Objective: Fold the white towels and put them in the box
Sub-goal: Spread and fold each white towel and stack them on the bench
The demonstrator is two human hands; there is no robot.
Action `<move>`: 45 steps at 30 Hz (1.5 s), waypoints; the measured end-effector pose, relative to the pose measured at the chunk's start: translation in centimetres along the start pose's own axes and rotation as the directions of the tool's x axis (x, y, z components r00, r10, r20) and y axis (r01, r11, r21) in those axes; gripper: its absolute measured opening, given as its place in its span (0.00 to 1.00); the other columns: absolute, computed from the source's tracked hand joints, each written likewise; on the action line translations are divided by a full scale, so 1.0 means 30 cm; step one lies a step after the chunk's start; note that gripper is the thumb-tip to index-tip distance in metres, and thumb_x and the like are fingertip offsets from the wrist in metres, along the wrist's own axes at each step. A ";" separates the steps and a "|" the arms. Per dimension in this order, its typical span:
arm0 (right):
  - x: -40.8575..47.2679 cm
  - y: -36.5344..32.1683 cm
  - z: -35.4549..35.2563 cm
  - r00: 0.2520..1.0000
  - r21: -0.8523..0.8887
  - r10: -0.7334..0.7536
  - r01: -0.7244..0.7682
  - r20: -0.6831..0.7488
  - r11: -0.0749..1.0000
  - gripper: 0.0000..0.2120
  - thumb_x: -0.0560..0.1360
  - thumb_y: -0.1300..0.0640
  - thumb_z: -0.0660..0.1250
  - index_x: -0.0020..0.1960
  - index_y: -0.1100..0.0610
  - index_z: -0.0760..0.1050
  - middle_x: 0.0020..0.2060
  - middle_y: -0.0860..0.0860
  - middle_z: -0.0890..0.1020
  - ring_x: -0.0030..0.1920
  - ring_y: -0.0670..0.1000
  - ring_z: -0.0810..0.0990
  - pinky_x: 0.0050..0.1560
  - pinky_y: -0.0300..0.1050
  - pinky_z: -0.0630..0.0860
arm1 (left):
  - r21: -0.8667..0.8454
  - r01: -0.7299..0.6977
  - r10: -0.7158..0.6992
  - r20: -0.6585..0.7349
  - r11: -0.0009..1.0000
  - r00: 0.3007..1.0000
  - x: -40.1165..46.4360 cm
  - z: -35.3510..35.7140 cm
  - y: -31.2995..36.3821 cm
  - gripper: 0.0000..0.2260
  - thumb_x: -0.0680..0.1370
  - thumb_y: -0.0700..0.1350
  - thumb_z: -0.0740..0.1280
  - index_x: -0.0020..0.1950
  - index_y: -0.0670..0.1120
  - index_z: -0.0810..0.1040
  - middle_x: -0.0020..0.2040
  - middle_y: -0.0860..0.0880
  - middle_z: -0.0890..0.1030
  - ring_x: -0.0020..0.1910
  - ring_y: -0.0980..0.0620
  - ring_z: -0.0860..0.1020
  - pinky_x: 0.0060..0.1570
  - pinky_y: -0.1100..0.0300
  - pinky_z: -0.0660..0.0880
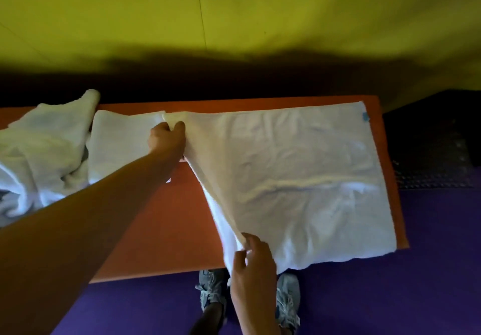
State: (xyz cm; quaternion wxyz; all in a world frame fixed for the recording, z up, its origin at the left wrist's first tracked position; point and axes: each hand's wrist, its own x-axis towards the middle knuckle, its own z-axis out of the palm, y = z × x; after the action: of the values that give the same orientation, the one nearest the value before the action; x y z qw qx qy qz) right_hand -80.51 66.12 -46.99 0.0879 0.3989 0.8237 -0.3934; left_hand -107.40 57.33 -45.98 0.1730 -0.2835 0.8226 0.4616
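Presently we note a white towel (299, 178), rumpled, spread across the right end of the orange surface (161, 217), our left hand (166, 139) pinching its far corner and our right hand (250, 259) pinching its near corner.

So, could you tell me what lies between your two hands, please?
In the head view, the towel's lifted left edge runs from the left hand to the right hand, above bare table.

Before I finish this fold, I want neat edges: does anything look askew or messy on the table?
Yes. The spread towel is wrinkled and its near edge hangs over the table edge. At far left, a crumpled towel pile lies unfolded.
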 end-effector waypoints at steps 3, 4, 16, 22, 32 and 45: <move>-0.030 0.004 -0.091 0.997 0.048 0.014 -0.010 -0.075 0.999 0.11 0.76 0.63 0.64 0.52 0.47 0.73 0.39 0.41 0.78 0.36 0.43 0.75 0.35 0.29 0.69 | -0.008 -0.142 0.142 0.018 0.990 0.990 -0.068 -0.005 0.035 0.15 0.83 0.46 0.62 0.68 0.45 0.73 0.59 0.44 0.80 0.52 0.40 0.82 0.49 0.41 0.82; -0.033 0.010 -0.122 0.991 0.037 0.002 0.003 -0.136 0.999 0.11 0.76 0.63 0.65 0.50 0.47 0.72 0.38 0.42 0.76 0.35 0.45 0.75 0.34 0.30 0.69 | 0.007 -0.196 0.196 0.025 0.981 0.980 -0.090 0.001 0.047 0.14 0.83 0.45 0.62 0.68 0.45 0.73 0.59 0.46 0.80 0.51 0.43 0.82 0.47 0.45 0.83; 0.125 0.319 -0.587 0.987 0.220 0.027 0.009 -0.160 0.975 0.11 0.79 0.60 0.69 0.53 0.43 0.80 0.49 0.39 0.81 0.49 0.39 0.81 0.47 0.25 0.75 | -0.128 -0.323 0.341 0.160 0.938 0.926 -0.344 0.407 0.317 0.05 0.78 0.42 0.63 0.51 0.41 0.74 0.32 0.46 0.81 0.27 0.43 0.83 0.34 0.43 0.83; 0.258 0.500 -0.747 0.965 0.249 0.116 -0.056 -0.233 0.967 0.11 0.78 0.63 0.68 0.51 0.46 0.80 0.47 0.42 0.80 0.46 0.42 0.80 0.41 0.31 0.73 | -0.068 -0.362 0.368 0.193 0.930 0.909 -0.493 0.683 0.423 0.06 0.78 0.41 0.62 0.52 0.40 0.74 0.30 0.43 0.82 0.23 0.48 0.82 0.23 0.61 0.77; 0.533 0.743 -0.824 0.960 0.201 0.145 -0.098 -0.238 0.975 0.10 0.79 0.65 0.65 0.57 0.56 0.79 0.52 0.51 0.76 0.48 0.52 0.77 0.47 0.46 0.72 | 0.012 -0.434 0.420 0.232 0.901 0.877 -0.570 1.059 0.479 0.05 0.79 0.44 0.63 0.51 0.43 0.72 0.37 0.43 0.83 0.25 0.48 0.82 0.33 0.52 0.83; 0.600 0.829 -0.805 0.993 0.096 0.085 -0.077 -0.085 0.992 0.11 0.78 0.51 0.68 0.57 0.52 0.71 0.50 0.49 0.75 0.46 0.48 0.77 0.39 0.39 0.71 | 0.436 -0.332 0.341 0.061 0.836 0.938 -0.801 0.766 -0.330 0.09 0.77 0.44 0.70 0.55 0.48 0.73 0.48 0.48 0.76 0.48 0.44 0.75 0.47 0.50 0.71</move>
State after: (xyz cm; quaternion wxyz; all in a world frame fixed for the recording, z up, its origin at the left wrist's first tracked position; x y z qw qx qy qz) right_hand -70.35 103.30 -53.32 0.0485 0.4526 0.7909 -0.4089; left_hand -81.95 80.33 -51.20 0.1408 -0.0927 0.9438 0.2842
